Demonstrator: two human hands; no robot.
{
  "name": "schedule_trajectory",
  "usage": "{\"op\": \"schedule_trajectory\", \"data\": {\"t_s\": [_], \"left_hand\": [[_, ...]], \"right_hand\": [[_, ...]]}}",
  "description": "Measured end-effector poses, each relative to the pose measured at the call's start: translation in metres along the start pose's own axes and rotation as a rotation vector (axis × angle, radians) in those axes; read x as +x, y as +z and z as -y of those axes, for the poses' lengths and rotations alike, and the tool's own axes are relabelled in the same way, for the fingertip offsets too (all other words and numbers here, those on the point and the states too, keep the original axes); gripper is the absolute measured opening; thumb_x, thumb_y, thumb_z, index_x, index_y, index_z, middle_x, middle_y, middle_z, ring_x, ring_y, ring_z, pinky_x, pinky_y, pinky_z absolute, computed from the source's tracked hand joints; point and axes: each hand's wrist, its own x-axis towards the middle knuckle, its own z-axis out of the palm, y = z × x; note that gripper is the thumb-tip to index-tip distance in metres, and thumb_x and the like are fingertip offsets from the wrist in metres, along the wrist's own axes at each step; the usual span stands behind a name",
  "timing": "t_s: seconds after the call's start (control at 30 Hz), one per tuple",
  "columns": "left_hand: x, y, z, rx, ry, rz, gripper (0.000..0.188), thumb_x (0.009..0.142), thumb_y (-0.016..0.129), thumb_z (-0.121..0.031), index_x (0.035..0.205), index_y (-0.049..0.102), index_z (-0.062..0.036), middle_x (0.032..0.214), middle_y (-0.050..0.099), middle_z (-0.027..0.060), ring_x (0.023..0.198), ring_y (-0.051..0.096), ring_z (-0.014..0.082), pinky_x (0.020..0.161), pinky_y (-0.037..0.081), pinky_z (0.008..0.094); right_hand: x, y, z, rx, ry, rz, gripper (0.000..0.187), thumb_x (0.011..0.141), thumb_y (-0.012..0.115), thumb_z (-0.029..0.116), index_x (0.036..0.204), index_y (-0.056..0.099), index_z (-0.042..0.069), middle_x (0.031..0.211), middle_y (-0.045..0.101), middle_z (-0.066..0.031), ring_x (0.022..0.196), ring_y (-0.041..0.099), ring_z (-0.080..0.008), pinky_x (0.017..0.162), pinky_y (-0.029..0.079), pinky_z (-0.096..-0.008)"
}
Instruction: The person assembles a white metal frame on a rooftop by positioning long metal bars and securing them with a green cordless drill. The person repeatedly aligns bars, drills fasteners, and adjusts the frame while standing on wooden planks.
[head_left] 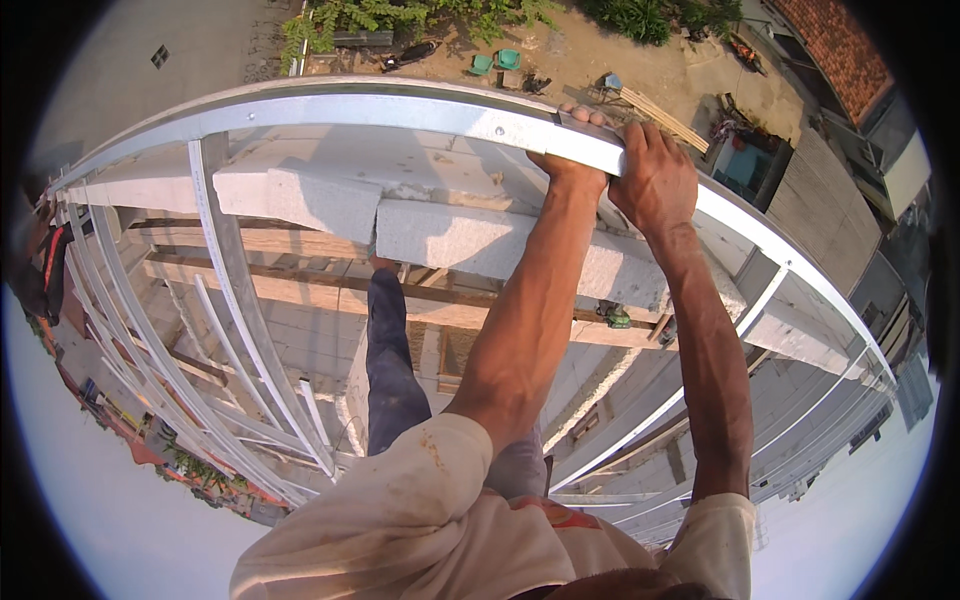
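My left fingers [583, 116] curl over the far edge of the silvery metal rail [350, 110], my right fingers [645, 138] grip it just to their right, and its long axis runs left to right, crosswise before me.

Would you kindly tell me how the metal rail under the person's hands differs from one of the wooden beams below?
The metal rail is silvery white; the wooden beam is brown.
The left hand and right hand are on the metal rail, while neither touches the wooden beam.
Both are long and narrow.
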Motion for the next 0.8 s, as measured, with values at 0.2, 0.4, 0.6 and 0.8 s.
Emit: {"op": "schedule_trajectory", "data": {"t_s": [0.2, 0.4, 0.6, 0.8], "left_hand": [[0.005, 0.000, -0.001, 0.059, 0.075, -0.144, 0.050, 0.104, 0.035, -0.058, 0.093, 0.048, -0.0103, 0.082, 0.047, 0.0069, 0.078, 0.047, 0.0261, 0.078, 0.045, 0.0427], [-0.002, 0.003, 0.002, 0.039, 0.071, -0.115, 0.045, 0.106, 0.035, -0.050, 0.094, 0.050, -0.0093, 0.086, 0.054, 0.0086, 0.082, 0.053, 0.0248, 0.081, 0.049, 0.0412], [-0.034, -0.022, -0.018, 0.360, 0.062, -0.084, 0.037, 0.107, 0.041, -0.029, 0.125, 0.057, -0.0005, 0.116, 0.066, 0.0154, 0.109, 0.063, 0.0322, 0.099, 0.051, 0.0449], [-0.187, 0.040, -0.052, 1.666, 0.494, 0.365, 0.054, 0.096, 0.068, -0.016, 0.145, 0.050, -0.0033, 0.140, 0.059, 0.0165, 0.136, 0.051, 0.0353, 0.113, 0.042, 0.0457]], "right_hand": [[0.002, -0.003, 0.001, 0.019, 0.017, 0.037, 0.025, 0.076, 0.068, 0.006, 0.098, 0.058, 0.008, 0.095, 0.065, -0.0111, 0.095, 0.069, -0.0333, 0.083, 0.056, -0.0463], [-0.001, -0.004, 0.001, 0.014, 0.035, 0.044, 0.021, 0.079, 0.065, 0.006, 0.099, 0.058, 0.008, 0.099, 0.066, -0.0109, 0.098, 0.069, -0.0319, 0.085, 0.055, -0.0458], [0.003, -0.006, 0.006, 0.014, 0.019, 0.058, 0.027, 0.079, 0.068, 0.009, 0.103, 0.058, 0.008, 0.103, 0.066, -0.0109, 0.101, 0.069, -0.0317, 0.086, 0.055, -0.0453], [-0.007, -0.004, -0.003, 0.037, 0.043, 0.037, 0.035, 0.075, 0.076, 0.011, 0.106, 0.059, 0.007, 0.104, 0.068, -0.0108, 0.103, 0.070, -0.0301, 0.086, 0.057, -0.0432]]}}
